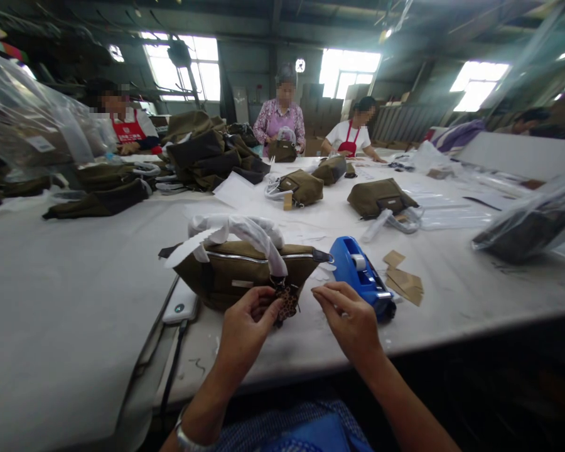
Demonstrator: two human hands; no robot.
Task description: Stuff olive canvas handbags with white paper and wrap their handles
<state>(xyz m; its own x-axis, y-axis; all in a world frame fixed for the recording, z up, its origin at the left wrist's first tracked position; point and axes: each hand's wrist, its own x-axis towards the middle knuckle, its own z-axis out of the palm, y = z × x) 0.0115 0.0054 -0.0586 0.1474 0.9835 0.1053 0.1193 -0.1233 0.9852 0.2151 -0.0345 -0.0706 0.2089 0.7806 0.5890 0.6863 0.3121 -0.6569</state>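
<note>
An olive-green handbag (235,267) stands upright on the white table in front of me, its top zipper closed and its handles (258,242) wrapped in white material. From the handle's base hangs a leopard-print charm (287,301). My left hand (252,317) pinches this charm at its left edge, fingers closed. Just right of the charm, apart from it, is my right hand (351,317) with thumb and fingertips pressed together; whatever may be between them is too small to make out. Behind that hand sits a blue tape dispenser (358,270).
Brown paper tags (405,282) lie right of the dispenser. A white power bank (181,304) with a cable sits left of the bag. Further back are several olive bags (381,198), a bag pile (207,157) and plastic-wrapped goods (532,220). Co-workers (282,119) stand across the table.
</note>
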